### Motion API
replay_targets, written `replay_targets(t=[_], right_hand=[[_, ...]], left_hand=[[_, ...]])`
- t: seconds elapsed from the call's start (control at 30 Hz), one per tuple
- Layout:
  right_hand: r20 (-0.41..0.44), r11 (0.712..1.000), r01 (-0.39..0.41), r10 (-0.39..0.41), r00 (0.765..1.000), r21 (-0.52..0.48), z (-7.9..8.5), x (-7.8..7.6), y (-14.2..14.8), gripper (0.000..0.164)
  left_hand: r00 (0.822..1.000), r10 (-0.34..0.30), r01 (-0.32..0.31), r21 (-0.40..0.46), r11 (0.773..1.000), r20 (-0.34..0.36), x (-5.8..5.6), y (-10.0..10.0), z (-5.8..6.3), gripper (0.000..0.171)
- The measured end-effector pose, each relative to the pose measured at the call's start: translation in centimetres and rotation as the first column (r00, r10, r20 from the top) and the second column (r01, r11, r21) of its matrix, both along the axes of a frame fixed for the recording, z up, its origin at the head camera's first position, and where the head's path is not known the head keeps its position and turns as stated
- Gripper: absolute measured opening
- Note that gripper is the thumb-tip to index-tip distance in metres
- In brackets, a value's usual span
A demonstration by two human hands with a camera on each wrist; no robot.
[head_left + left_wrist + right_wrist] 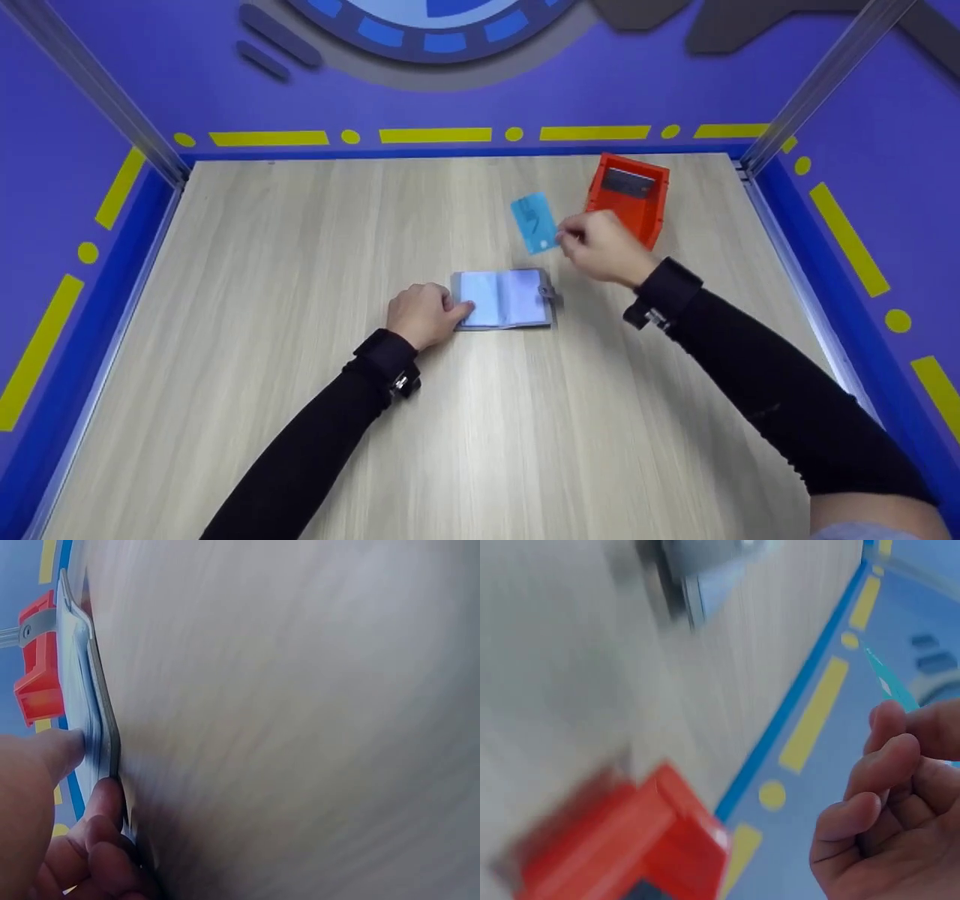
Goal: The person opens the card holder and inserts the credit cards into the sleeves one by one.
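A grey card holder lies spread open on the table, pale clear sleeves facing up and a snap strap at its right edge. My left hand grips its left side. In the left wrist view the thumb presses on the sleeves while fingers curl at the cover's lower edge. Above the table, my right hand pinches a light blue card by its right edge, between thumb and index finger. The right wrist view shows that card nearly edge-on, with the other fingers curled.
A red plastic bin stands at the back right, partly behind my right hand, with a dark flat item inside. Blue-purple panels with yellow marks wall the wooden table at the back and both sides.
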State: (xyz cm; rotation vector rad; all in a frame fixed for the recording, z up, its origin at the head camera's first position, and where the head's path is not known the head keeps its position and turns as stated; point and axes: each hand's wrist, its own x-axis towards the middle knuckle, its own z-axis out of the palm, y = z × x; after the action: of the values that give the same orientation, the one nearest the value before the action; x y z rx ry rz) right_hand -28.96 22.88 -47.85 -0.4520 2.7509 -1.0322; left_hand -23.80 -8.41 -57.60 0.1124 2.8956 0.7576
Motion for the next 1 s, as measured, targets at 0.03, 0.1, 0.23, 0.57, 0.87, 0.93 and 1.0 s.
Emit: replay_targets(t=[0.03,0.1,0.23,0.57,0.87,0.93,1.0], right_hand=[[0.015,1.0,-0.008,0.008,1.0,0.01,-0.4,0.4,-0.5,0.023],[0.055,0.999,-0.015,0.013,0.998,0.04,-1.2,1.1,-1.4,0.023],[0.1,0.993,-0.033,0.021,0.995,0.113,-2.8,2.5,-2.7,0.024],[0.165,0.985,0.012,-0.04,0.985,0.171,-5.0,3.6,-3.5,0.026],[0.176,0.98,0.03,-0.066,0.982,0.197,-5.4,3.5,-3.9,0.025],[0.196,0.978,0.036,-0.076,0.978,0.204,-5.4,3.4,-4.1,0.023],[0.215,0.977,0.042,-0.088,0.973,0.211,-5.4,3.4,-4.2,0.022]], left_hand=[[1.0,0.001,-0.001,0.001,1.0,0.0,0.0,0.0,-0.1,0.054],[1.0,0.004,-0.004,-0.002,1.0,0.001,0.0,0.0,-0.2,0.054],[1.0,0.005,-0.005,-0.008,1.0,0.011,0.1,0.0,0.0,0.053],[1.0,0.001,0.0,-0.022,1.0,0.018,0.3,0.2,0.3,0.053],[1.0,-0.003,0.003,-0.03,1.0,0.018,0.2,0.3,0.2,0.052],[1.0,-0.004,0.005,-0.028,1.0,0.021,0.2,0.3,0.2,0.052],[1.0,-0.006,0.006,-0.022,1.0,0.021,0.2,0.3,0.2,0.051]])
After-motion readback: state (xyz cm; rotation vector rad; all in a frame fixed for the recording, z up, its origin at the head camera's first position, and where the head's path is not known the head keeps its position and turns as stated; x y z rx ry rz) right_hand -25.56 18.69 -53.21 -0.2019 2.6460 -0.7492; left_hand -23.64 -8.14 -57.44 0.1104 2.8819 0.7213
